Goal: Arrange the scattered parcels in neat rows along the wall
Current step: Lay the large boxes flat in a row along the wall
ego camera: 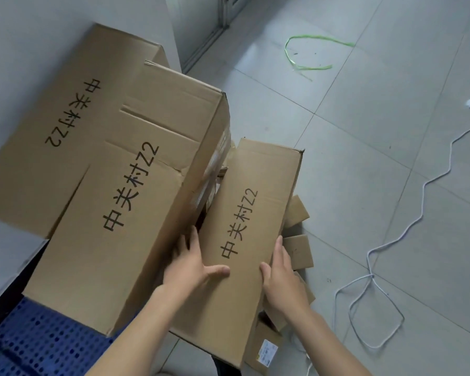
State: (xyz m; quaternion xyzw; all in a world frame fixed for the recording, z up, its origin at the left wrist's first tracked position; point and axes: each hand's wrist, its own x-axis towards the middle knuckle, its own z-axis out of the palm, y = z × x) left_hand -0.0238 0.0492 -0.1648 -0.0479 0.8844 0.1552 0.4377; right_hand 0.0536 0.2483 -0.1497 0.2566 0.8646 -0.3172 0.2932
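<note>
A: Your left hand sits low, around six o'clock, fingers straight toward twelve, thumb splayed toward three.

B: And your right hand lies at its three o'clock, fingers straight toward twelve, thumb toward eleven.

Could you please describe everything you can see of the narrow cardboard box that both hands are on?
The narrow cardboard box is long, closed and made of plain brown corrugated card, with black characters ending in Z2 along its top. It lies tilted beside the large box and over several small boxes on the tiled floor. The left hand presses its left side, the right hand its right edge, thumbs on top.
</note>
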